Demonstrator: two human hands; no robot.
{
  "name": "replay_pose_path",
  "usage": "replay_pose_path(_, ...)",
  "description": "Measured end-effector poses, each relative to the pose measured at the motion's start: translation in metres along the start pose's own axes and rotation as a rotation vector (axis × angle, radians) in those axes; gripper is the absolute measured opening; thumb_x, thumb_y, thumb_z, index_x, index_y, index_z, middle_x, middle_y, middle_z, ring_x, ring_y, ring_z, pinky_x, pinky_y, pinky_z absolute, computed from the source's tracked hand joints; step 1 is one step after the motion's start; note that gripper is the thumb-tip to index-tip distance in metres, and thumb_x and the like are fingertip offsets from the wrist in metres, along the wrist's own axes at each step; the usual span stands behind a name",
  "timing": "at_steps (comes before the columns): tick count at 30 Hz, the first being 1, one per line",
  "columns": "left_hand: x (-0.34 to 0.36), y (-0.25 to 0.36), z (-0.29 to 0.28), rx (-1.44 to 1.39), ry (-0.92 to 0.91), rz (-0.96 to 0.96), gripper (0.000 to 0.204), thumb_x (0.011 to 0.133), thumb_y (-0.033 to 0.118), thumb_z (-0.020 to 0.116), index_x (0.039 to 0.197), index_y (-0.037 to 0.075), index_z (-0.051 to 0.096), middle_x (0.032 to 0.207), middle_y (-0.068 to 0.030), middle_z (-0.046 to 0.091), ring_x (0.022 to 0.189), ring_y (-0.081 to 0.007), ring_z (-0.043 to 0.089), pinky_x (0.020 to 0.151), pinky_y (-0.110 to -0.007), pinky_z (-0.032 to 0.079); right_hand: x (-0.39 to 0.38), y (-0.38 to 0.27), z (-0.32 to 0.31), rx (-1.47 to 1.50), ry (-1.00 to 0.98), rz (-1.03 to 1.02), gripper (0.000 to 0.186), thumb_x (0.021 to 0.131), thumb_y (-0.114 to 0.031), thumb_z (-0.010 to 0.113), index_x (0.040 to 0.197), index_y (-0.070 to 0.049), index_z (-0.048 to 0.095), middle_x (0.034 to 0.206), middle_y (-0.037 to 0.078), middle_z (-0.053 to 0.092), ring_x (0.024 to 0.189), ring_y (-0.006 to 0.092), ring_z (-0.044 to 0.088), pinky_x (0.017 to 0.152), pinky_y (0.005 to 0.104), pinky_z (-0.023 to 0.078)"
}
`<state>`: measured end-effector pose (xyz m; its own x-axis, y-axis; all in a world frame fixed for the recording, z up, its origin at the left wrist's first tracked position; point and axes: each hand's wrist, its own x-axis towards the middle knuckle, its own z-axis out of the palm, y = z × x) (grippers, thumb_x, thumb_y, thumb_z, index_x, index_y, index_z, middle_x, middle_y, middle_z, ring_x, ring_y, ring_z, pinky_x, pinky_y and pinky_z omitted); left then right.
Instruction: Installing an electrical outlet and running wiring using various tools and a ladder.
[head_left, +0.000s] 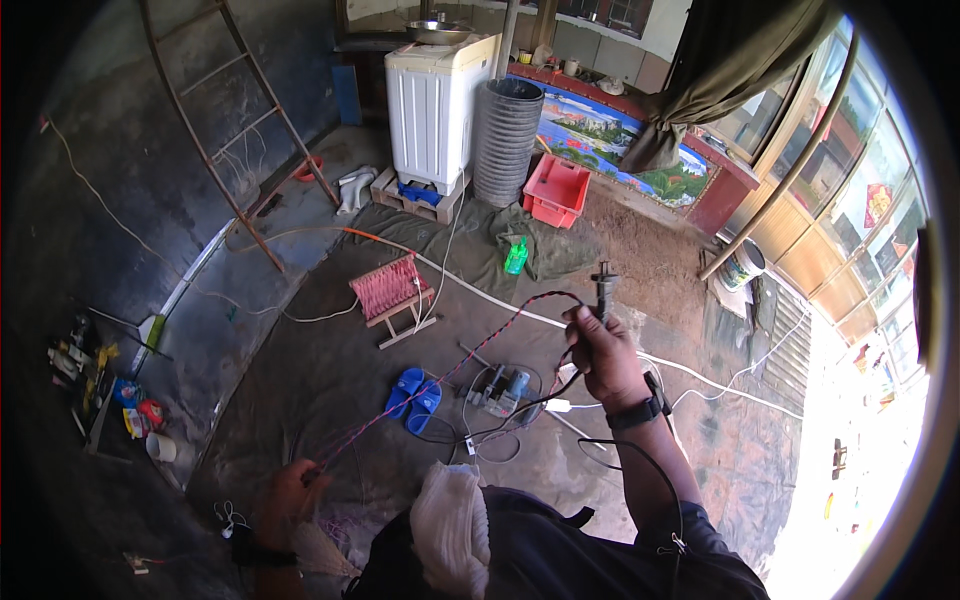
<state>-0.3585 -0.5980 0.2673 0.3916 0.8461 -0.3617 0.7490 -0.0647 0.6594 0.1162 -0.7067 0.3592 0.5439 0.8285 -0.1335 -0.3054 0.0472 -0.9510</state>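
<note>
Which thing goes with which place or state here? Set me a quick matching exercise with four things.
1. Dark plug
2. Twisted cord
3. Sandals
4. Plastic crate

A. Red, beside the ribbed grey drum
B. Held upright in the right hand
C. Blue, a pair on the floor
D. Runs from the left hand up toward the other

Pairs: 1-B; 2-D; 3-C; 4-A

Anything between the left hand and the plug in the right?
Nothing visible blocks the way from the left hand to the dark plug in the right hand. Only the twisted cord spans the gap; the blue sandals lie well below it.
</note>
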Motion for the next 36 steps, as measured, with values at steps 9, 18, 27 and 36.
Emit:
replay_pose_path(9, 0.032, 0.148, 0.07, -0.184, -0.083, 0.721, 0.017, 0.087, 0.016, 0.068, 0.092, 0.001, 0.062, 0.078, -0.0104, 0.062, 0.07, -0.0202, 0.06, 0.062, -0.033, 0.047, -0.049, 0.083, 0.091, -0.358, -0.569, 0.109, 0.027, 0.094, -0.029, 0.064, 0.103, -0.004, 0.068, 0.076, -0.001, 0.065, 0.066, 0.0058, 0.053, 0.06, 0.0272, 0.044)
replay_pose_path(18, 0.034, 0.094, 0.075, -0.379, -0.197, 0.476, 0.019, 0.085, 0.012, 0.071, 0.092, 0.003, 0.057, 0.078, -0.0029, 0.061, 0.07, -0.0083, 0.057, 0.06, -0.027, 0.047, -0.044, 0.058, 0.066, -0.758, -0.827, 0.108, 0.027, 0.09, -0.024, 0.067, 0.102, 0.0, 0.067, 0.075, 0.005, 0.065, 0.069, 0.0077, 0.053, 0.064, 0.0308, 0.046)
replay_pose_path(27, -0.001, -0.088, 0.027, -0.217, 0.199, -0.135, 0.015, 0.088, 0.011, 0.062, 0.098, 0.001, 0.056, 0.082, -0.0075, 0.061, 0.069, -0.0133, 0.061, 0.058, -0.03, 0.05, -0.001, 0.017, -0.051, -0.046, -0.017, 0.147, 0.018, 0.092, -0.024, 0.065, 0.084, -0.008, 0.064, 0.055, -0.009, 0.04, 0.043, 0.0026, 0.028, 0.041, 0.0232, 0.018)
replay_pose_path(36, -0.011, -0.143, 0.004, -0.104, 0.26, -0.168, 0.014, 0.088, 0.012, 0.062, 0.093, 0.0, 0.06, 0.08, -0.0104, 0.063, 0.074, -0.0183, 0.063, 0.065, -0.035, 0.05, 0.025, 0.045, -0.108, 0.091, 0.474, 0.111, 0.019, 0.093, -0.025, 0.062, 0.092, -0.006, 0.06, 0.061, -0.005, 0.043, 0.042, 0.0048, 0.033, 0.037, 0.0228, 0.021)
